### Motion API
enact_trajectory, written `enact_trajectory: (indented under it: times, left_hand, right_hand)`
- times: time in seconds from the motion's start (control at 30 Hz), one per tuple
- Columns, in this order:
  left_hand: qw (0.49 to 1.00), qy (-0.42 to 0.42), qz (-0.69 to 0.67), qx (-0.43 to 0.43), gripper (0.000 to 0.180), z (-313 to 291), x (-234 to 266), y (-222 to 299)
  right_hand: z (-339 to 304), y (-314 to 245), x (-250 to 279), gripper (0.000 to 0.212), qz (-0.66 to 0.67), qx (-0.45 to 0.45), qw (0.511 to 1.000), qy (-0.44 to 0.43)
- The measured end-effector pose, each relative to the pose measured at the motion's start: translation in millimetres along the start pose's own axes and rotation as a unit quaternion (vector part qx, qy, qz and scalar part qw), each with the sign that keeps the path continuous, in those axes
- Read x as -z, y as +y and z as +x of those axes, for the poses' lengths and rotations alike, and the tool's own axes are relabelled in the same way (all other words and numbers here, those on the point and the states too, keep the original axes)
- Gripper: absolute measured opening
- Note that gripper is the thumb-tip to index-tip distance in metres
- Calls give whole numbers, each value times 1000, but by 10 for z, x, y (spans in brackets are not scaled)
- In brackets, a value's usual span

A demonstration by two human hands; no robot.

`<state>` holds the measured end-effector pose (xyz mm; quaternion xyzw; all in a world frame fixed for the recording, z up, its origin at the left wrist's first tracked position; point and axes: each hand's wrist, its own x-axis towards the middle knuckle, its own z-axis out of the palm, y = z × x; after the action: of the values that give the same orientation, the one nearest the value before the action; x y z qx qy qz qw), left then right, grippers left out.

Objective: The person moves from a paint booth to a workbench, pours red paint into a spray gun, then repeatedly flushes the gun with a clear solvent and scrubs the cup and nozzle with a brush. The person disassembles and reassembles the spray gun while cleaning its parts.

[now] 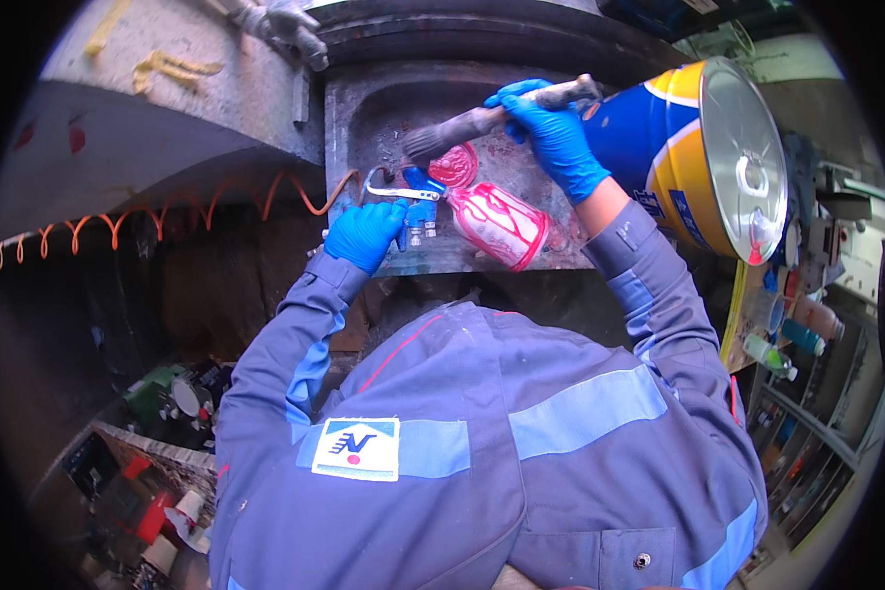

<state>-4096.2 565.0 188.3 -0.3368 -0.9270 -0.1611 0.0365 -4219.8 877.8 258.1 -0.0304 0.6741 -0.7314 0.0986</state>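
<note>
— What's in your hands?

— My left hand [364, 234], in a blue glove, is closed around the blue spray gun [415, 211]. Its clear plastic cup [500, 224], streaked inside with red paint, lies tilted in the stained metal basin [383, 108] on the bench.

— And the other grip?

— My right hand [551, 133] is wrapped around the handle of a worn round brush [482, 120], bristles touching the cup's red-smeared round lid [454, 164].

— Any other containers?

— A large blue and yellow drum [703, 157] with a silver lid lies on its side just beside my right forearm; its contents are hidden. An orange coiled hose [167, 211] runs off left.
</note>
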Motion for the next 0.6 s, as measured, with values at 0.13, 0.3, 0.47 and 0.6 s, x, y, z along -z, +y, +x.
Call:
enact_trajectory:
  times: [0.13, 0.3, 0.47, 0.6]
  left_hand:
    - [999, 0, -21, 34, 34, -4, -3, 25]
    - [995, 77, -54, 35, 35, -17, -40, 27]
    - [979, 116, -146, 83, 27, -86, -245, -59]
    - [959, 173, -204, 91, 22, -194, -334, -113]
  right_hand:
    - [-90, 167, 127, 13, 45, -33, 998, 30]
    - [-224, 274, 168, 12, 199, -37, 978, 55]
    - [-350, 438, 65, 9, 183, -102, 973, 96]
    - [-398, 367, 95, 11, 240, -54, 958, 149]
